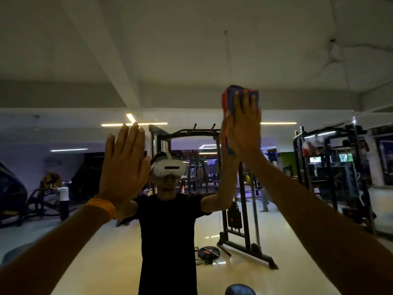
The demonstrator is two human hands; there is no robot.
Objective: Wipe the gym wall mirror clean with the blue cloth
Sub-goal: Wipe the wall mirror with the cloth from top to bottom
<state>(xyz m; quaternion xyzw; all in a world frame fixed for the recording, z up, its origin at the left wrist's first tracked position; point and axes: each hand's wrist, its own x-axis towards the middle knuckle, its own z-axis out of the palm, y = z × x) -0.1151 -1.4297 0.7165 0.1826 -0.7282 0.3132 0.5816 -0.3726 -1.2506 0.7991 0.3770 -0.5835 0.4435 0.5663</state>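
The person stands close up to the wall mirror, both arms raised toward the glass. The right hand is up high on the right, fingers straight and spread, palm pressing the blue cloth flat against the mirror. The cloth is folded into a pad with a red-orange edge; it shows above the fingertips and down the left side of the hand. The left hand is lower and to the left, released and flat, fingers straight and together, holding nothing; whether the palm actually touches the glass I cannot tell. An orange wristband sits on that wrist.

Between the two arms the glass shows the person's reflection, in a dark T-shirt and a white headset. Far behind in the reflection stands a black cable machine on the glossy floor, with a weight plate lying near its foot. A dark rack stands at the far right, and thin light strips glow on the ceiling.
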